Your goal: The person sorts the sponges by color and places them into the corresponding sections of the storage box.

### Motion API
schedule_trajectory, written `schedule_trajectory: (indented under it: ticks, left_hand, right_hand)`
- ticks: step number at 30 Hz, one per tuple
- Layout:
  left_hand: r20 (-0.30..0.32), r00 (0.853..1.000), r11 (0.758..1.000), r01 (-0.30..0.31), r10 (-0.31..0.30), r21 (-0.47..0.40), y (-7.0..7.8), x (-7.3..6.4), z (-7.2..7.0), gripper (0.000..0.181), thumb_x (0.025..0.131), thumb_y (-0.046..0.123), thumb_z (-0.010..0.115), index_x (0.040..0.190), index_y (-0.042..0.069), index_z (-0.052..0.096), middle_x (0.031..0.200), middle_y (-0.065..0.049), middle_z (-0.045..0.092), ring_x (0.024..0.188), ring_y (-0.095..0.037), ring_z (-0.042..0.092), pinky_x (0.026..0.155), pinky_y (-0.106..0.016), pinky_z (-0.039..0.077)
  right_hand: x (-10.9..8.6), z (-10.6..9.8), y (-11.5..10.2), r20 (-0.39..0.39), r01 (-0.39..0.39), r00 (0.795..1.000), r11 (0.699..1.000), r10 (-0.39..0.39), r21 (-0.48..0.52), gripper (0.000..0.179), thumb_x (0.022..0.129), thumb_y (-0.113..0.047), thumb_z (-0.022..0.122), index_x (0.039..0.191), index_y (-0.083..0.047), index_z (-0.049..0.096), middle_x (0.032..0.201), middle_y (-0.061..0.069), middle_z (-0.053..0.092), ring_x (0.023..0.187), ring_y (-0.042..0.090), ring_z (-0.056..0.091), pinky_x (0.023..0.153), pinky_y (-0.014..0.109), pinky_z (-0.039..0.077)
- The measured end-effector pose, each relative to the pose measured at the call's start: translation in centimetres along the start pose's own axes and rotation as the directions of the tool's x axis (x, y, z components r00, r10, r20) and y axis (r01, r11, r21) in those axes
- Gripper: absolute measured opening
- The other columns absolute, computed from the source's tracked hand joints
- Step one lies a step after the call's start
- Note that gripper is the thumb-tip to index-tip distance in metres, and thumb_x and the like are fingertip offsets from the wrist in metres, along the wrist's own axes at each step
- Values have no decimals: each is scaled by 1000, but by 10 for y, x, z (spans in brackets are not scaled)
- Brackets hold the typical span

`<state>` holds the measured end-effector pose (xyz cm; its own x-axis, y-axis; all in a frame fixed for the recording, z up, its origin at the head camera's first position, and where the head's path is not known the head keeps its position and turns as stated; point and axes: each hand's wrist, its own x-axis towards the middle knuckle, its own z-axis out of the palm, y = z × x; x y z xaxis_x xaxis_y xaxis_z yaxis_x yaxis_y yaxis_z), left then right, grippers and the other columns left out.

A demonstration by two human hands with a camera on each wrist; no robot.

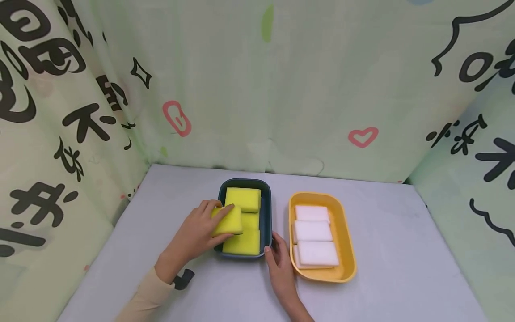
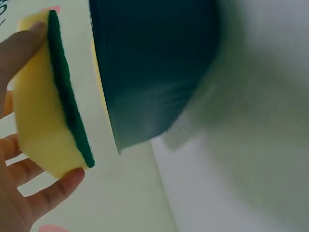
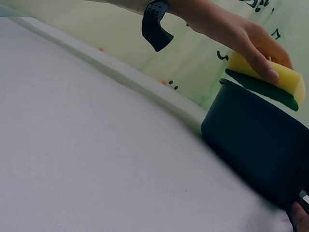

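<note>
My left hand (image 1: 200, 229) holds a yellow sponge (image 1: 229, 221) with a green scouring layer underneath, thumb on one side and fingers on the other. The sponge is above the left side of a dark blue tray (image 1: 265, 214); a gap shows between them in the left wrist view. Inside the tray lie several more yellow sponges (image 1: 243, 199). My right hand (image 1: 281, 268) grips the tray's near right corner, thumb at the front and fingers along the right side. Only a fingertip (image 3: 300, 218) of it appears in the right wrist view.
Just right of my right hand stands a yellow tray (image 1: 347, 250) with several white sponge blocks (image 1: 318, 253) in it. Both trays rest on a pale table (image 1: 402, 250). Printed curtains (image 1: 257, 89) hang behind and at both sides. A dark strap (image 1: 183, 279) is at my left wrist.
</note>
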<state>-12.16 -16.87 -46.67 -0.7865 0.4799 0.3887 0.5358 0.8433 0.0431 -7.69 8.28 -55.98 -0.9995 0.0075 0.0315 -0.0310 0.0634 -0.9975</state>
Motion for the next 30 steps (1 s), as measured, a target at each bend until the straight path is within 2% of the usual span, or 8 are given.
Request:
schedule_trajectory:
  ticks: [7,15,18,23,27,30]
  left_hand:
    - [57,998,999,4,-2,-40,13,10,10,70,88,45,83,149,22,57,133,-11,57,121,-28,54,92,-42,60]
    - [106,994,994,-12,23,-105,23,17,18,72,88,34,86,151,23,53,139,-10,56,126,-27,55,99,-40,60]
    - [114,993,993,-23,36,-114,25,19,21,72,87,33,87,149,21,54,136,-9,58,125,-26,57,96,-40,61]
    - [143,989,997,-12,23,-76,29,20,25,68,85,35,87,143,16,58,136,-8,61,126,-26,59,95,-41,61]
    - [167,986,999,13,-5,-43,32,21,28,63,86,39,86,138,13,60,136,-9,61,127,-27,59,94,-41,62]
    - [177,984,998,24,-14,-54,32,22,28,61,87,39,85,137,12,61,137,-10,61,128,-28,59,93,-41,62]
  right_hand:
    - [0,1,0,9,-25,1000,999,24,21,53,108,-21,58,156,-7,41,162,18,44,151,30,41,109,6,39]
    - [-2,0,1,16,-34,999,999,34,11,53,109,-25,57,157,-8,40,162,17,43,152,31,41,108,5,39]
    - [-2,0,0,21,-36,999,999,35,7,53,109,-27,57,157,-9,41,162,17,43,151,30,41,114,13,41]
    - [-2,1,-2,24,-54,998,998,54,-16,53,109,-28,56,157,-11,41,162,16,43,152,30,42,123,37,39]
    - [-5,0,-7,25,-48,999,999,49,-20,52,111,-25,52,159,-10,40,164,15,42,153,30,40,123,40,37]
    - [-12,-1,-12,44,-31,998,999,33,-41,53,111,-18,50,161,-9,36,165,15,41,153,31,40,124,41,37]
